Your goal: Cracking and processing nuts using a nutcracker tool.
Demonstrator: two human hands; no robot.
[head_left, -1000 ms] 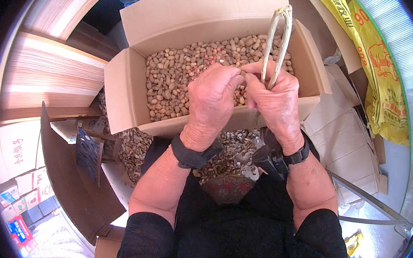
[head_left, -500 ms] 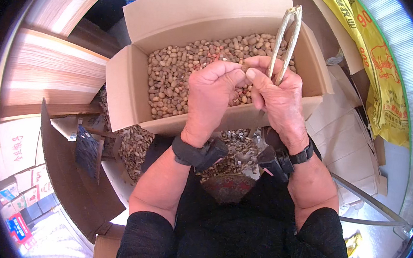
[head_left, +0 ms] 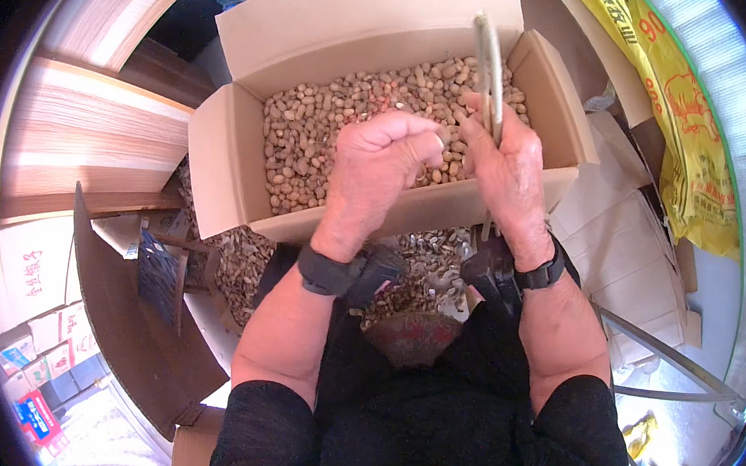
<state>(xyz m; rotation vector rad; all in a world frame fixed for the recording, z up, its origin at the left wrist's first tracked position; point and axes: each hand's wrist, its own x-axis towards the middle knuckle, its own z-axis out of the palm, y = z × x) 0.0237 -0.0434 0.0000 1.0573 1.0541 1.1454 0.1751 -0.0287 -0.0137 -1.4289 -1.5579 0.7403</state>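
An open cardboard box [head_left: 212, 161] holds many unshelled peanuts [head_left: 306, 131], with a few reddish kernels among them. Over the box's near side, my left hand [head_left: 381, 150] is closed, thumb against curled fingers; whatever is in them, if anything, is hidden. My right hand [head_left: 508, 169] grips a pale stick bent double into tongs [head_left: 488, 71], whose folded end points up and away. The lower end of the tongs sticks out below the palm. The two hands are apart, with peanuts showing between them.
Empty peanut shells [head_left: 427, 268] lie heaped below the box, between my knees. A brown cardboard sheet [head_left: 121, 318] curves up at the left, near wooden boards [head_left: 92, 123]. Flattened cardboard [head_left: 625, 253], a yellow printed sack [head_left: 698, 162] and a metal frame [head_left: 670, 353] are at the right.
My hands have come apart from their meeting point over the box. The right hand has turned, so the tongs now appear nearly edge-on and farther left; the left hand has shifted slightly left.
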